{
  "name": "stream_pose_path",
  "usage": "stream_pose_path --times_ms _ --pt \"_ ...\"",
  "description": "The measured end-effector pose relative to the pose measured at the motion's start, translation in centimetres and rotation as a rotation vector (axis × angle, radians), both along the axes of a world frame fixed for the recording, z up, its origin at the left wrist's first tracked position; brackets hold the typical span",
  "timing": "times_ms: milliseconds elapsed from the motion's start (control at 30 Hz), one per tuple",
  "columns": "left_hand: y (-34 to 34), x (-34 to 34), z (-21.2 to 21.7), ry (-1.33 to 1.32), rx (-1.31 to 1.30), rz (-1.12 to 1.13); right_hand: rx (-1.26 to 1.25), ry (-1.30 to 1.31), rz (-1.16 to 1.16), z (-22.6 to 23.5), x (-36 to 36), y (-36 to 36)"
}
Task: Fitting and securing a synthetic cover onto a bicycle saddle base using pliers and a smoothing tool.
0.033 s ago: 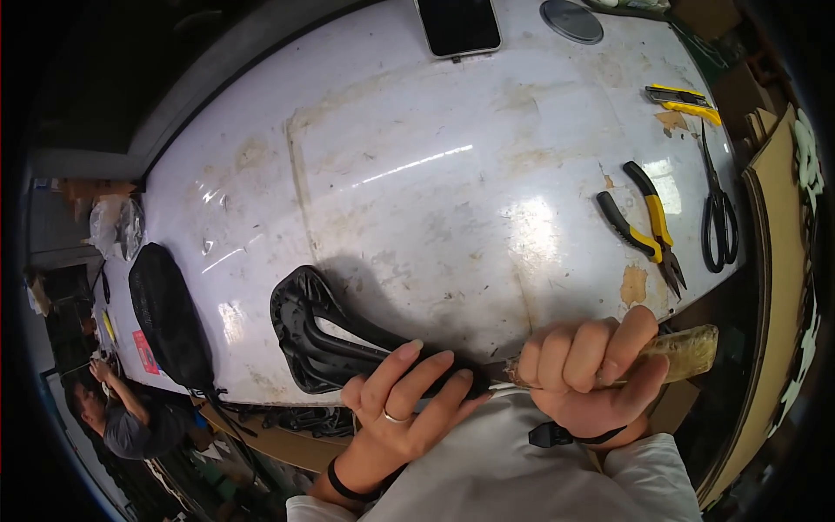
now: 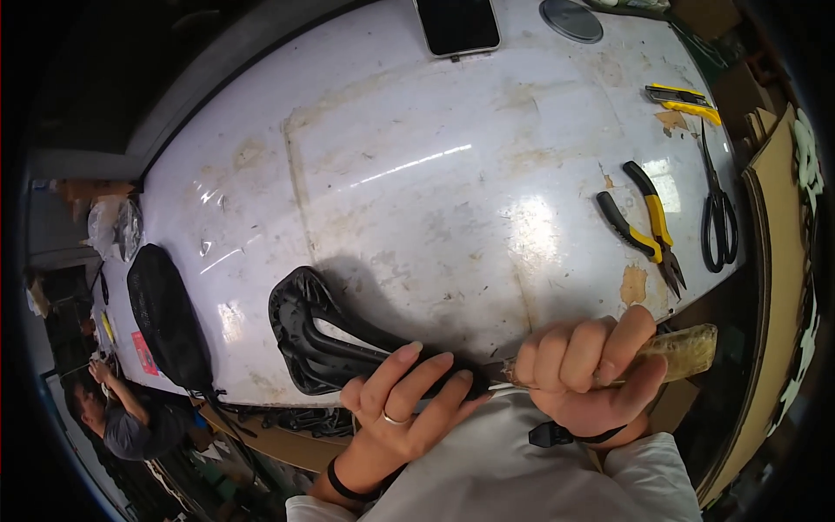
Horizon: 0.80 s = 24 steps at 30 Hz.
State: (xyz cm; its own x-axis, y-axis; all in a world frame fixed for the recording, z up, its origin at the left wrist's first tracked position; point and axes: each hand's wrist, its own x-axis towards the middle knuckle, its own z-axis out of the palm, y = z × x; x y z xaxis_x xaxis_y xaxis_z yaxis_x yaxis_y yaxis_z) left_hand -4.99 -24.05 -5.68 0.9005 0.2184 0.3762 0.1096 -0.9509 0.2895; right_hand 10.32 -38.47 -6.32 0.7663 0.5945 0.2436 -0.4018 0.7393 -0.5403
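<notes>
A black bicycle saddle (image 2: 335,357) lies at the table's near edge, its wide end to the left and a long slot through its middle. My left hand (image 2: 409,396), a ring on one finger, is closed on the narrow end, fingers over the top. My right hand (image 2: 587,370) is wrapped round a tool with a yellowish, tape-wrapped handle (image 2: 687,352), which sticks out to the right. A short dark metal part of this tool shows between my hands, at the saddle's tip. Its working end is hidden, so its kind does not show.
On the white table (image 2: 391,217) to the right lie yellow-black pliers (image 2: 652,226), black scissors (image 2: 718,217) and a yellow utility knife (image 2: 683,100). A phone (image 2: 458,26) and a grey disc (image 2: 571,19) are at the far side. Left are a black pouch (image 2: 167,317) and another person (image 2: 130,418).
</notes>
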Motion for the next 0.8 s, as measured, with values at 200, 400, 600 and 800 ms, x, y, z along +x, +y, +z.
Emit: stream_pose_path --times_ms 200,400,600,800 --pt "0.2 0.2 -0.6 -0.033 0.023 -0.012 -0.077 -0.170 0.031 0.2 1.4 1.2" --pt "0.8 0.3 -1.3 -0.125 0.092 -0.039 -0.125 -0.482 0.303 2.6 3.7 3.9" --pt "1.4 -2.8 -3.3 -0.130 -0.029 -0.152 -0.334 -0.562 0.452 2.9 3.0 7.2" --pt "0.8 -0.1 -1.1 -0.106 0.043 -0.030 -0.323 -0.536 0.277 3.4 2.4 3.4"
